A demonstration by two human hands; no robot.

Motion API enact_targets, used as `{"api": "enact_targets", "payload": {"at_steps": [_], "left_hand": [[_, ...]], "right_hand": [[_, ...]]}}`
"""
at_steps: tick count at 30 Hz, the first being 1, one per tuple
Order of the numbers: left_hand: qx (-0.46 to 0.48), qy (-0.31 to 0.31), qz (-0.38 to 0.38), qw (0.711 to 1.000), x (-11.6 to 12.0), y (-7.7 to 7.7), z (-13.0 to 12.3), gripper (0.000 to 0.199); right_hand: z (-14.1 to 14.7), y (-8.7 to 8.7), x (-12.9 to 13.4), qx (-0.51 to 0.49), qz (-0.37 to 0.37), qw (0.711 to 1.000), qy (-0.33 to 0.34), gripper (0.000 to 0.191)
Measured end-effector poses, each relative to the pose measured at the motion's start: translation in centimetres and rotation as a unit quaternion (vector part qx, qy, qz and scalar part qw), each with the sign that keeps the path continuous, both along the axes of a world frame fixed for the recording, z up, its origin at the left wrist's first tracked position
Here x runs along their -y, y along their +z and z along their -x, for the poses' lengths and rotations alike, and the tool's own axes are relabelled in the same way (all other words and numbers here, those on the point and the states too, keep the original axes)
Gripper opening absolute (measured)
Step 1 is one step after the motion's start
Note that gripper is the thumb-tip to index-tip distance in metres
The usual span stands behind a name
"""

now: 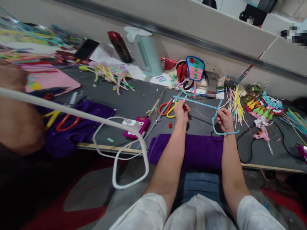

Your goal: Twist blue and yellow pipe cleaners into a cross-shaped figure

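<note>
We note the light-blue fuzzy pipe-cleaner frame held between 2 bare hands, seemingly raised over the dark grey tabletop, beyond the folded deep-purple cloth. Left hand: fingertips pinched together on the frame near its far-left end, a short stub poking out past them. Right hand: fingers clamped at the corner, where the straight bar meets a bent length; this curves down left of the hand, then runs rightward by the wrist. The key relation, as we judge it: the bar's long axis spans left to right across the body, roughly along the table edge, and the right hand is the nearer 1 to the corner, the left well apart from it. Whether the bent length touches the wrist, we cannot tell. Just beside the left hand lie scissors with red and yellow handles; right of the right hand, a pale-pink plastic glue gun.
</note>
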State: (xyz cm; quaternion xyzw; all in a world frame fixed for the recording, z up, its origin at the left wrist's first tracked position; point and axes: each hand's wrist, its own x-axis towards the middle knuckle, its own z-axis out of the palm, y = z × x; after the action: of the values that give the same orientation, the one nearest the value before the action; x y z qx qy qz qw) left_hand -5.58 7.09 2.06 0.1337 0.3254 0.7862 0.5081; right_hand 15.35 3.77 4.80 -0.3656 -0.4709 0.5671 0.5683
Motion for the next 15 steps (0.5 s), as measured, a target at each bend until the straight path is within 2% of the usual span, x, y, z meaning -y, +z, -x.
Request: {"api": "enact_targets", "payload": {"at_steps": [4,9,15], "left_hand": [[-0.007,0.033,0.036,0.999,-0.19,0.09,0.53,0.028],[-0.006,0.028,0.053,0.998,-0.32,0.2,0.65,0.022],[-0.019,0.025,0.057,0.998,-0.34,0.14,0.59,0.024]], "right_hand": [[0.01,0.03,0.02,0.021,0.009,1.0,0.011,0.029],[0.24,-0.14,-0.18,0.016,0.026,0.999,0.018,0.033],[0.03,-0.33,-0.33,0.05,0.025,0.998,0.013,0.031]]}}
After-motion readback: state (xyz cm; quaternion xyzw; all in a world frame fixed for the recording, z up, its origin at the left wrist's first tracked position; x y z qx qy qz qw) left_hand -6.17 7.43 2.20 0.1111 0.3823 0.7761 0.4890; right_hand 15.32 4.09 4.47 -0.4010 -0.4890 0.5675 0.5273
